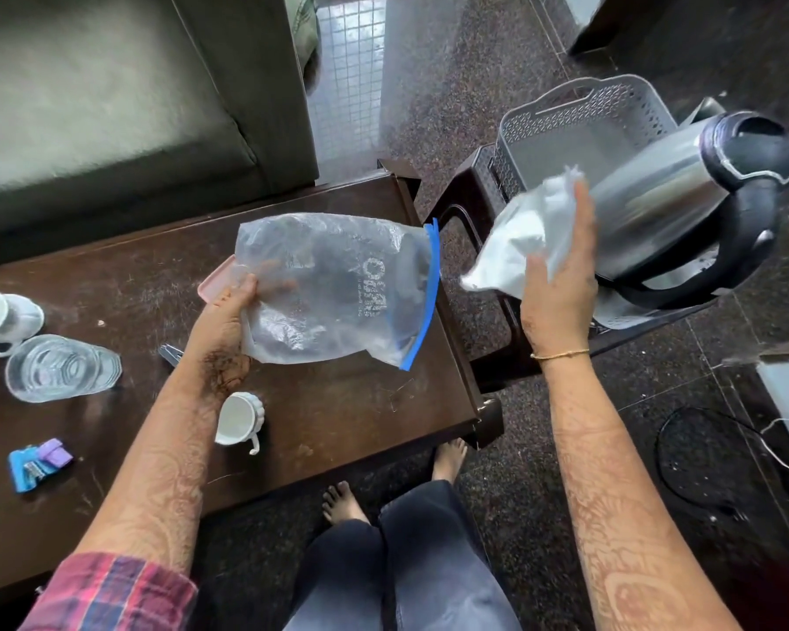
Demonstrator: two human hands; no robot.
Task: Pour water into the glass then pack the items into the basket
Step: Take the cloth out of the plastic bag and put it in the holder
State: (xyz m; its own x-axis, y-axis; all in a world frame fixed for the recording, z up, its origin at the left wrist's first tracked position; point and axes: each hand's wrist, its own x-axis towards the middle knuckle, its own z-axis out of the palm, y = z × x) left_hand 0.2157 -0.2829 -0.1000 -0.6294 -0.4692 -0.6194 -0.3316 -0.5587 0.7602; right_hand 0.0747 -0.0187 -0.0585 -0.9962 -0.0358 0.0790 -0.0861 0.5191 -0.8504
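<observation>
- Glass of water, far left on table, lying long axis left-right
- Left hand clamped on zip bag, blue seal edge pointing right
- Right hand gripping white pouch, beside kettle in grey basket

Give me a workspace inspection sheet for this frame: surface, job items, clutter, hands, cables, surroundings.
Surface: dark wooden table, scuffed.
Job items: glass holding water; grey basket on a chair, kettle lying in it; two white cups on the table.
Clutter: blue and purple clips near the table's left edge.
Hands: left hand holds a zip bag; right hand holds a white pouch near the basket.
Cables: black and white cables on the floor.
Surroundings: green sofa, speckled floor.
</observation>
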